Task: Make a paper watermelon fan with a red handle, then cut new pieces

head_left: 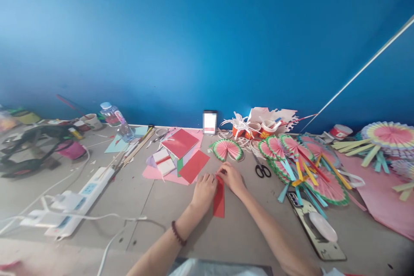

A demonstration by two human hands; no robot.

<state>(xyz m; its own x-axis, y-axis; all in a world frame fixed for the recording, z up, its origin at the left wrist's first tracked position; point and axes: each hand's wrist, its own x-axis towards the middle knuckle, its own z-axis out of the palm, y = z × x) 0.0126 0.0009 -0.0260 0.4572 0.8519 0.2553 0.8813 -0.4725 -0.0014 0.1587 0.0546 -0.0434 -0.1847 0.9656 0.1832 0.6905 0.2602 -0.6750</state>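
A narrow strip of red paper point(219, 205) lies lengthwise toward me on the grey table. My left hand point(206, 189) is closed at the strip's far left edge, fingers curled against it. From the right, my right hand point(231, 177) pinches the far end of the same strip, its fingertips close to the left hand's. What the fingertips cover cannot be seen. Just beyond the hands lies a pink paper fan point(227, 150) with a green edge. Red paper sheets point(194, 167) rest to the left, and black-handled scissors point(263, 170) lie to the right.
A white power strip point(84, 200) with cables stands at the left, near a plastic bottle point(124, 131). Finished-looking paper fans point(326, 185) pile up at the right beside a phone point(318, 233). Paper cups point(268, 128) stand along the blue wall point(207, 43).
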